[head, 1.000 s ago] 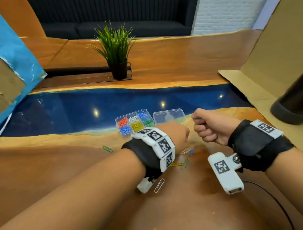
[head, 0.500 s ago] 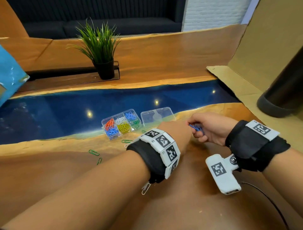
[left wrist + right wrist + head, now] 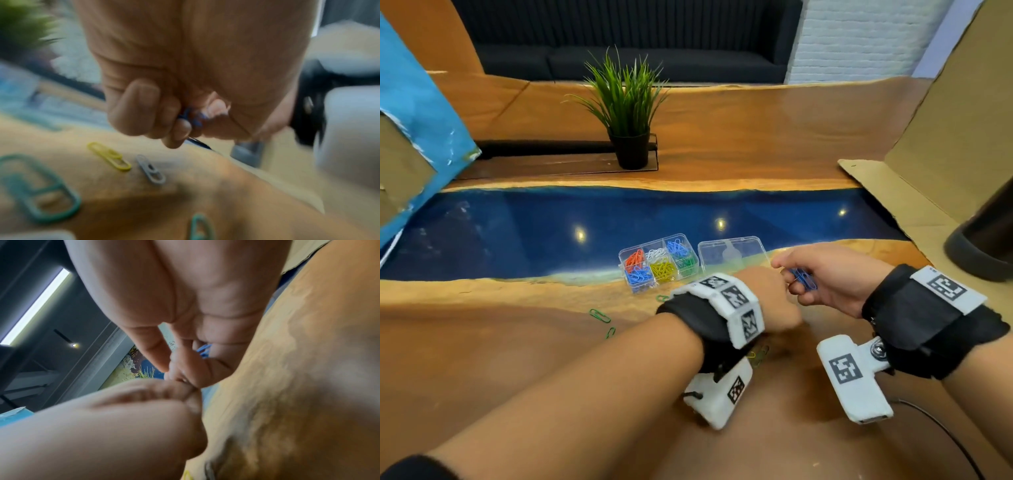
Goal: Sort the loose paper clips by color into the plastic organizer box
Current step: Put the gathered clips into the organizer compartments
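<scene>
The right hand [image 3: 832, 281] grasps blue clips [image 3: 804, 278] to collect them, the left hand [image 3: 774, 298] pinches one blue clip against it, just beside the open organizer box [image 3: 690, 253].

We count one organizer box [image 3: 658, 260] with six compartments, one clear lid [image 3: 732, 253] beside it, and two hands [image 3: 774, 301]. Loose on the table [image 3: 517, 359]: three green clips [image 3: 600, 315], one yellow clip [image 3: 110, 156], one grey clip [image 3: 151, 169], though blur might hide more.
</scene>
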A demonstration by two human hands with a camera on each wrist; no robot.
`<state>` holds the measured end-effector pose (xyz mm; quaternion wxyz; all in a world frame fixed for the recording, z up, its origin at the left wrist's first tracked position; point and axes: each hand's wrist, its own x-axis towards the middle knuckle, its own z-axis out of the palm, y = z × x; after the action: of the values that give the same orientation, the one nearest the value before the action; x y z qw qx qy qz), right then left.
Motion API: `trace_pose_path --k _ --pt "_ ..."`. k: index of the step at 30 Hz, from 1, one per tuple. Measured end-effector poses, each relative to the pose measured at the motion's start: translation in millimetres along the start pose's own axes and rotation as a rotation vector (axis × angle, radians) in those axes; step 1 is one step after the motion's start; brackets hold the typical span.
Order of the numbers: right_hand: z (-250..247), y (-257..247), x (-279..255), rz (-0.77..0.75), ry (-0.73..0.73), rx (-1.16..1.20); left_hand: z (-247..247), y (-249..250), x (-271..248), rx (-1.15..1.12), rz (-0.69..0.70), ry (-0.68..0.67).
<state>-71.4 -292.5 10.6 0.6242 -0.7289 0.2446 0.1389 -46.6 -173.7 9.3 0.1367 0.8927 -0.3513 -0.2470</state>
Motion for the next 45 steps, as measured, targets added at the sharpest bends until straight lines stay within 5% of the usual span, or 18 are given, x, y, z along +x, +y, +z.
trace_pose_path --k 10,19,32,37,40,45 --pt "73 -50 34 -0.069 -0.099 -0.047 -53 -82 -12 -1.11 -0.43 0.238" --pt "104 -92 61 0.014 -0.03 -0.147 -78 -98 -3 -1.404 -0.516 0.304" --pt "101 -85 68 0.064 -0.025 -0.105 -75 -89 9 -1.301 -0.488 0.37" --pt "97 -84 63 -0.031 0.002 -0.187 -72 -94 5 -1.231 -0.47 0.383" --pt "98 -82 60 -0.149 0.032 -0.567 -74 -98 -3 -1.131 -0.438 0.421" --pt "112 -84 57 -0.26 0.091 -1.236 -71 -114 -16 -0.487 -0.406 0.354"
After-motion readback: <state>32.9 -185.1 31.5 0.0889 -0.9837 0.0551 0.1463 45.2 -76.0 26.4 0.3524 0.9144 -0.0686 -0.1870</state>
